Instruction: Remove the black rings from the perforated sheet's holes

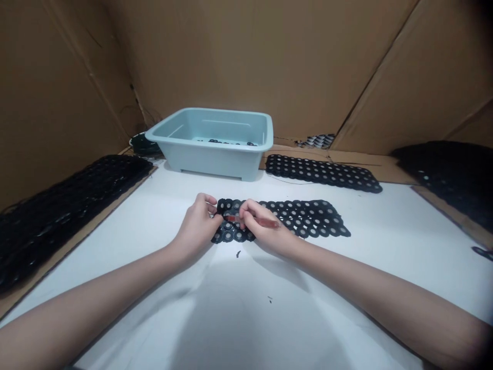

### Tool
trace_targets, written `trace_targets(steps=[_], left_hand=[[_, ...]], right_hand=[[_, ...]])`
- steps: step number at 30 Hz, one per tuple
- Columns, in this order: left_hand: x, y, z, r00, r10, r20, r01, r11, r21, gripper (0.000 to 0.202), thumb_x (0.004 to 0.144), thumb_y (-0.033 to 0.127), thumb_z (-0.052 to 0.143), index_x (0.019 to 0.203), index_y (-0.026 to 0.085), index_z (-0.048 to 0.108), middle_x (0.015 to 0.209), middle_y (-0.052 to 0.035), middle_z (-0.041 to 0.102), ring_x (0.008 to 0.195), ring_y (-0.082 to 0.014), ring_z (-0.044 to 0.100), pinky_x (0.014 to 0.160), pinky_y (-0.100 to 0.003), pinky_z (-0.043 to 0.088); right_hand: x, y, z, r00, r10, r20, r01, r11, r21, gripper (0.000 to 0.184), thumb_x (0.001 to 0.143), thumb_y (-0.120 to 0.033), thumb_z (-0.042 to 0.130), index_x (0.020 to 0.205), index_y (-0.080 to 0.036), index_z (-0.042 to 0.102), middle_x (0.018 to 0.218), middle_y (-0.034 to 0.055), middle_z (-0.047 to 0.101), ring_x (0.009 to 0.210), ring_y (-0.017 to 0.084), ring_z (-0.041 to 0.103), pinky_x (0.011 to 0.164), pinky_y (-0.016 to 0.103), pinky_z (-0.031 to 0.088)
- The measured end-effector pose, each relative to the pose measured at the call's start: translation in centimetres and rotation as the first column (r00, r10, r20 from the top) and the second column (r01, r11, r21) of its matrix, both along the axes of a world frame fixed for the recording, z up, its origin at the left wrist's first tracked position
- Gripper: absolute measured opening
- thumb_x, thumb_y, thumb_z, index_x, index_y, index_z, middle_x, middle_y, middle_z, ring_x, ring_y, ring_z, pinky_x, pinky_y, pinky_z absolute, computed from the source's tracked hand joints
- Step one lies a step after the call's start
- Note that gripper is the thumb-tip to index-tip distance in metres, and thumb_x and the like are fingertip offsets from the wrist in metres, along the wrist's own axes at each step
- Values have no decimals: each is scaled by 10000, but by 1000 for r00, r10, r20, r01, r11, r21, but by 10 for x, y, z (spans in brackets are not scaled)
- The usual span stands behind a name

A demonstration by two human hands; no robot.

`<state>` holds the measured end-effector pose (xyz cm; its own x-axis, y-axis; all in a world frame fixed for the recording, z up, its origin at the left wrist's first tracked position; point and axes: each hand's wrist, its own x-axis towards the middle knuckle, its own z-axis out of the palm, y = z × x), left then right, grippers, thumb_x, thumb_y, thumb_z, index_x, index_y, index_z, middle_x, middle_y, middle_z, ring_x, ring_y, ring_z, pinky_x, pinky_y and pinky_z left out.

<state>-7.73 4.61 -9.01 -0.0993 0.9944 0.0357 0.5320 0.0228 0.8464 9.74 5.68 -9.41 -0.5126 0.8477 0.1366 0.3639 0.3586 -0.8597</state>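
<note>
In the head view, holds a reddish pen-like tool (269,222) clamped in the right hand (264,236), over the left part of a black ring-patterned mat (311,218) lying on a white table (239,308). Has the left hand (197,221) at the mat's left end; cannot tell whether pinching it. Beyond, shows a pale blue basin (211,160) just beside a second mat (323,173).

Black ringed strip (316,218) partly hidden behind the hands (265,234)
</note>
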Motion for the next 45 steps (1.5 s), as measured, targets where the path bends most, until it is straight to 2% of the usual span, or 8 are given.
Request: trace_targets(steps=[7, 12, 17, 22, 31, 37, 41, 45], left_hand=[[7, -10, 10, 994, -3, 108, 15, 993, -119, 221, 656, 169, 475, 855, 196, 382, 705, 9, 485, 580, -113, 469, 491, -225, 339], [-1, 0, 13, 998, -43, 44, 47, 992, -116, 276, 644, 164, 507, 901, 182, 408, 692, 13, 479, 616, -129, 482, 533, -240, 357], [-11, 15, 12, 981, -134, 140, 163, 962, -220, 287, 629, 156, 534, 910, 114, 494, 664, -18, 546, 652, -165, 536, 616, -281, 397], [-11, 14, 14, 965, -224, 137, 252, 936, -244, 113, 647, 179, 490, 715, 119, 556, 695, -51, 593, 639, -166, 540, 602, -281, 388], [-11, 16, 13, 957, -275, 92, 290, 926, -243, 164, 666, 250, 546, 740, 116, 604, 715, -56, 634, 637, -168, 550, 577, -268, 386], [2, 7, 0, 993, -113, -27, 110, 989, -100, 210, 680, 350, 571, 681, 140, 579, 664, -46, 611, 601, -176, 531, 522, -266, 353], [15, -7, 5, 974, -91, 209, 119, 985, -127, 171, 708, 297, 544, 734, 130, 567, 680, -33, 586, 603, -151, 509, 536, -250, 351], [20, -13, 19, 869, -67, 491, 235, 928, -290, 173, 732, 248, 530, 819, 107, 579, 734, -62, 601, 612, -141, 526, 552, -252, 369]], right_hand=[[-3, -5, 6, 993, -19, 117, 5, 993, 118, 160, 879, -208, 287, 819, -214, 435, 720, -23, 548, 674, 122, 466, 755, 317, 300], [3, 6, 4, 984, 36, -174, -64, 984, -163, 123, 847, -236, 350, 805, -204, 461, 689, -5, 555, 710, 133, 516, 680, 272, 356], [11, 24, 0, 909, -110, -402, -35, 940, -338, 150, 755, -145, 343, 647, -174, 443, 509, -14, 516, 535, 105, 487, 572, 244, 341], [11, 22, 0, 926, -147, -348, 44, 957, -288, 152, 734, -148, 346, 625, -177, 448, 500, -16, 510, 535, 111, 487, 570, 253, 347], [7, 13, -2, 947, -119, -298, 52, 973, -224, 144, 802, -162, 338, 697, -185, 433, 563, -26, 501, 621, 113, 512, 630, 255, 358], [9, 9, -4, 982, -2, -188, -17, 995, -96, 122, 874, -247, 299, 816, -208, 399, 638, -28, 466, 633, 115, 456, 627, 263, 344], [7, 4, -2, 994, -1, -113, -3, 999, -34, 52, 869, -243, 317, 858, -216, 360, 680, -25, 470, 648, 115, 453, 620, 258, 341], [5, 2, 0, 990, -26, -139, 19, 998, -53, 55, 860, -270, 339, 875, -218, 351, 696, -22, 502, 634, 113, 454, 595, 250, 334]])
